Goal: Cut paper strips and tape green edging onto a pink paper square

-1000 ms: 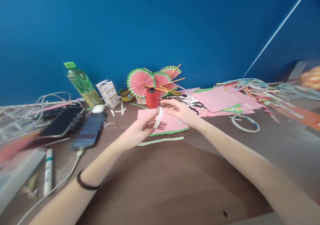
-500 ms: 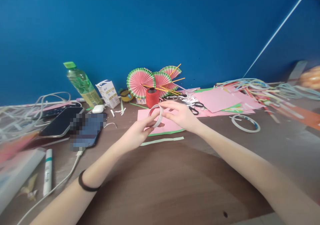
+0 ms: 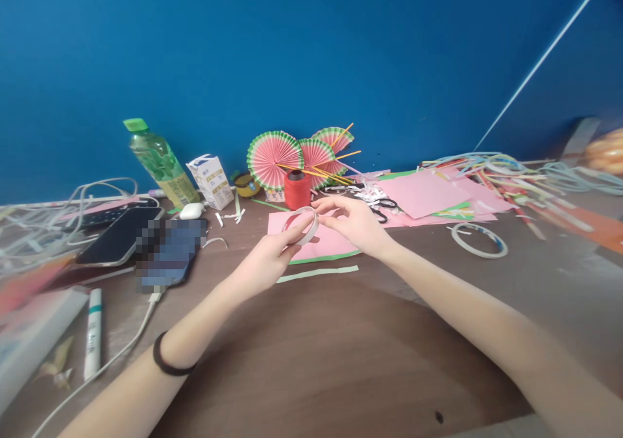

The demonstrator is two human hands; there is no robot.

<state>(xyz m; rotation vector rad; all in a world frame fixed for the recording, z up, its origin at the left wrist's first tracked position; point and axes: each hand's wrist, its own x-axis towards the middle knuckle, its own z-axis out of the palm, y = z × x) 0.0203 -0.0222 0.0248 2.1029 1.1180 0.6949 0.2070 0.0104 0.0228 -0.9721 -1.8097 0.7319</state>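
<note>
Head view: left hand (image 3: 265, 259) and right hand (image 3: 355, 224) each grip one tape ring (image 3: 300, 225); three paper fans (image 3: 275, 159) behind.

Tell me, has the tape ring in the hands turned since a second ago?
Yes. The tape ring, edge-on earlier, now shows its open hole; it sits slightly left, nearer the red thread spool, held by left hand and right hand.

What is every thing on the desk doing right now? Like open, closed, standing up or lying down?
White tape ring: held up off the desk by both hands.
Left hand: gripping the ring.
Right hand: fingers on the ring.
Green-capped bottle: capped, upright.
Red thread spool: upright.
Paper fans: unfolded.
Marker: capped, lying flat.
Second tape ring: lying flat.
</note>
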